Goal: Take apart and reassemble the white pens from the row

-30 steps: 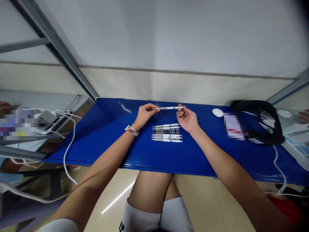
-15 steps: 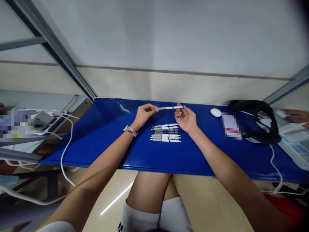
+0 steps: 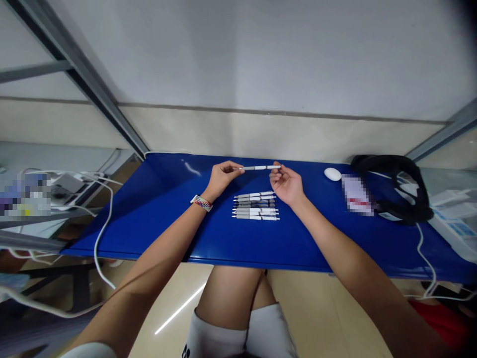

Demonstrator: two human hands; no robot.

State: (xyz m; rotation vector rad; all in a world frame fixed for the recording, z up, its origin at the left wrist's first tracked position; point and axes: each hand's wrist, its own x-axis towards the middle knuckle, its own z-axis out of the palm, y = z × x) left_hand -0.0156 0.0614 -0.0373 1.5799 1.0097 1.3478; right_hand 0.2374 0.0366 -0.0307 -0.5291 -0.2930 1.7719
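A white pen with a grey grip point(image 3: 260, 168) is held level above the far part of the blue table point(image 3: 160, 219). My left hand point(image 3: 223, 177) pinches its tip end between thumb and fingers. At the other end, my right hand point(image 3: 286, 184) grips the pen's clicker end with thumb and forefinger, its remaining fingers curled loosely. Nearer to me, several similar pens point(image 3: 256, 205) lie side by side in a row, tips pointing left. A multicoloured woven band point(image 3: 201, 202) is around my left wrist.
To the right are a white oval object point(image 3: 333, 174), a blurred packet point(image 3: 357, 195) and a black strap-like loop point(image 3: 423, 199). White cables point(image 3: 108, 223) hang over the left side. A metal frame point(image 3: 97, 99) rises at the left, with a wall point(image 3: 261, 134) behind.
Almost nothing differs. The pen stays between both hands, and the right fingertips have shifted very slightly at its clicker end.
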